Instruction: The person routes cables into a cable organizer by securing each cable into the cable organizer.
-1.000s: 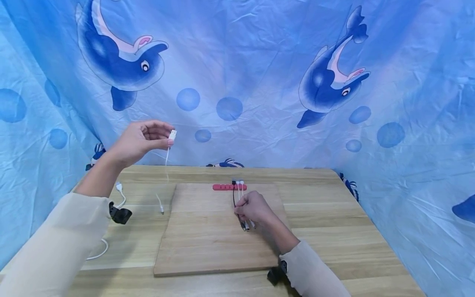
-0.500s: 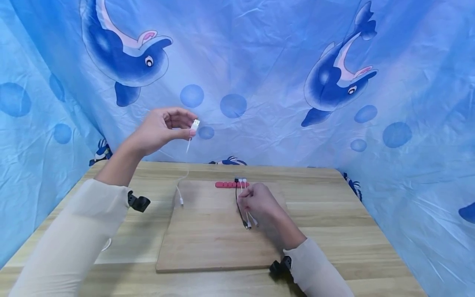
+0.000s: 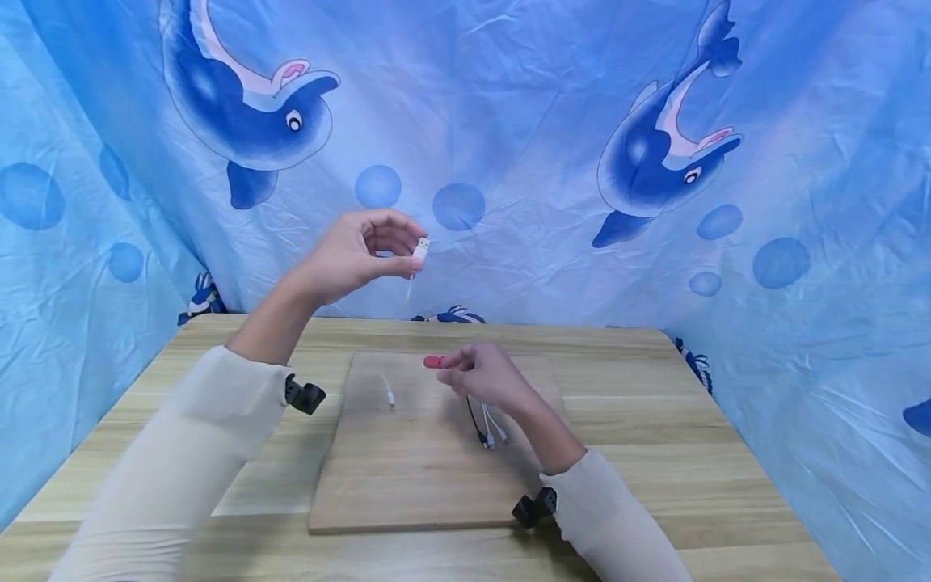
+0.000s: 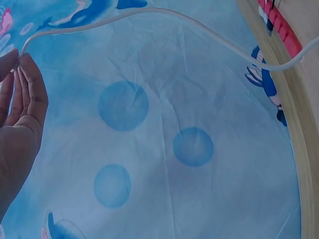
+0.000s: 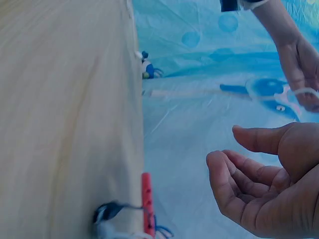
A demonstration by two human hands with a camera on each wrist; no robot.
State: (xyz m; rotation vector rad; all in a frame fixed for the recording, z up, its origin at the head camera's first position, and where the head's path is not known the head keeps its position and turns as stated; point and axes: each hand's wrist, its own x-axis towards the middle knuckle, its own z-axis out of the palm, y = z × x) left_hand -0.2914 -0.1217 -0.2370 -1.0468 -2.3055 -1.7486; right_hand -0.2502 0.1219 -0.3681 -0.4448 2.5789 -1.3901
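My left hand pinches a white USB plug between thumb and fingers, raised above the board's back edge. Its white cable hangs down, with the small end over the board's left part. My right hand is over the red cable holder and hides most of it; in the right wrist view this hand has bent fingers, thumb apart, and nothing between them. One black cable and two white cables run out below the right hand.
A wooden board lies on the wooden table. Behind and beside the table hangs a blue curtain with dolphins. Both wrists carry small black cameras.
The left hand has moved right with the white plug, its cable end now over the board. The right hand has left the hanging cables and moved up and left to the red holder.
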